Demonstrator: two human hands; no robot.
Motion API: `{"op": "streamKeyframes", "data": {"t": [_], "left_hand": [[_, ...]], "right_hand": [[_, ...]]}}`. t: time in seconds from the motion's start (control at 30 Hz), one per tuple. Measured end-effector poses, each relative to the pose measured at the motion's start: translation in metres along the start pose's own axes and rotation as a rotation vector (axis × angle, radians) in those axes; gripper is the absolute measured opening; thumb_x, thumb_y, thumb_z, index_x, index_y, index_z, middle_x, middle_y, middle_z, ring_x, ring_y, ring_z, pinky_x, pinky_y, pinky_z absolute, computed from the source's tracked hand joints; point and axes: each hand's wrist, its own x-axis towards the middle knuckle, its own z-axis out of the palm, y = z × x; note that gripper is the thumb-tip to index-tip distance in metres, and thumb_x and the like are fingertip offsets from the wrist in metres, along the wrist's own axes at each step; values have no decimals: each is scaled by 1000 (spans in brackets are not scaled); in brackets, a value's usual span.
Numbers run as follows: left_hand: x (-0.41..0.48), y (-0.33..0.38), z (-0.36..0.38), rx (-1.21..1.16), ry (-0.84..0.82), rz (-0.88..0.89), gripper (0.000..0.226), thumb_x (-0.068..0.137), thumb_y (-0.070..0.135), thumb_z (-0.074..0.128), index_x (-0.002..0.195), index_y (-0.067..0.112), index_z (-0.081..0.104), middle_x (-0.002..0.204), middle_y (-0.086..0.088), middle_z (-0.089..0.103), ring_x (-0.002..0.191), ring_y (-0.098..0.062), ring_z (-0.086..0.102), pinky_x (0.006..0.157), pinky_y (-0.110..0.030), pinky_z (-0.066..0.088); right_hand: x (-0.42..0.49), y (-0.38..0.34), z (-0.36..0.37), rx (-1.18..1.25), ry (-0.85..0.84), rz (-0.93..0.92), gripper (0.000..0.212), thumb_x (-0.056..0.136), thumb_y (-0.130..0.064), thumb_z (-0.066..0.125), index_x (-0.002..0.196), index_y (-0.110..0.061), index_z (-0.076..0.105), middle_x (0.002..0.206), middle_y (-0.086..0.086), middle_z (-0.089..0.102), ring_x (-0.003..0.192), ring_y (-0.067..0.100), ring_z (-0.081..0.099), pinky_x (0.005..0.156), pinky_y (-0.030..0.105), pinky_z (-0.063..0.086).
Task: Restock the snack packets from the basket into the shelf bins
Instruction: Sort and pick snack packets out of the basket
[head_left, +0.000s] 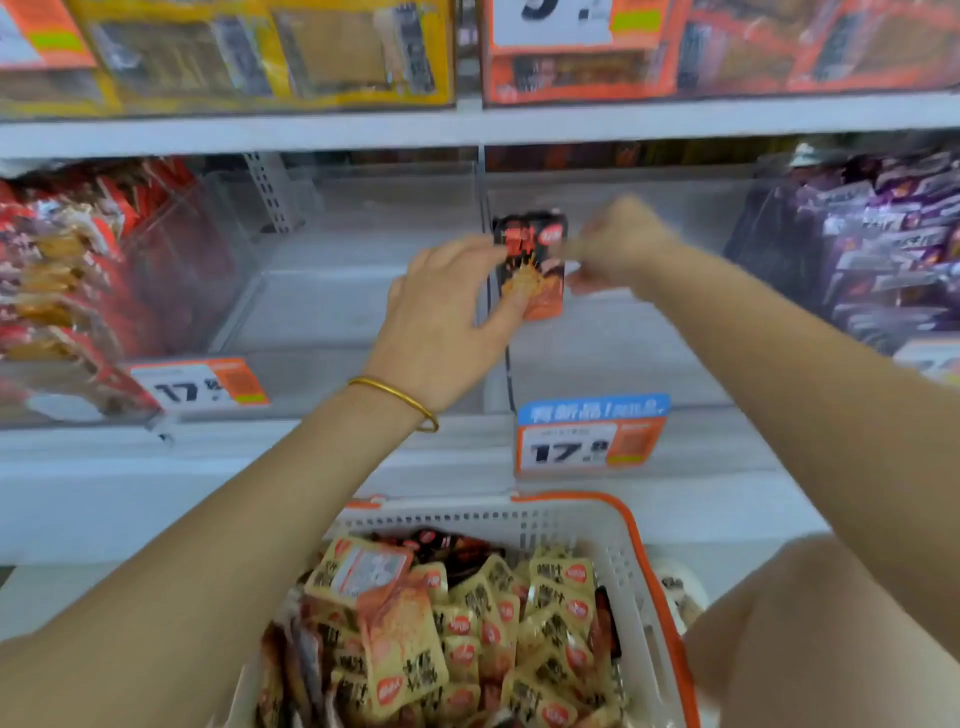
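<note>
My left hand (447, 306) grips a stack of black-and-orange snack packets (532, 254) over the divider between two clear shelf bins. My right hand (618, 239), blurred, pinches the right edge of the same stack. Below, the white basket (618, 525) with an orange rim holds many yellow snack packets (467, 634) and some black ones. The clear left bin (332, 312) and the clear right bin (649, 332) show bare floors.
A bin of red packets (57, 291) stands at the left, a bin of purple packets (883, 249) at the right. Price tags (587, 441) hang on the bin fronts. Yellow and orange boxes fill the upper shelf (467, 124). My knee (810, 623) is beside the basket.
</note>
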Motion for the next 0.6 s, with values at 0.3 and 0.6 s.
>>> {"op": "streamKeyframes", "data": {"t": [0.3,0.6], "left_hand": [[-146,-36,14,-68,101,-41,32,81,15,46,105,12,66,111,-2,62,106,-20,50,94,-31,34],[-211,-106,59,163,-524,-424,28,89,14,48,109,15,68,118,-7,63,112,-31,54,95,-46,42]], "right_hand": [[-208,35,38,39,-572,-211,7,85,-4,65,85,-4,58,74,13,60,53,19,65,46,29,54],[-149,175,188,-431,-807,64,18,93,-7,53,106,3,59,109,18,65,91,29,67,76,36,54]]}}
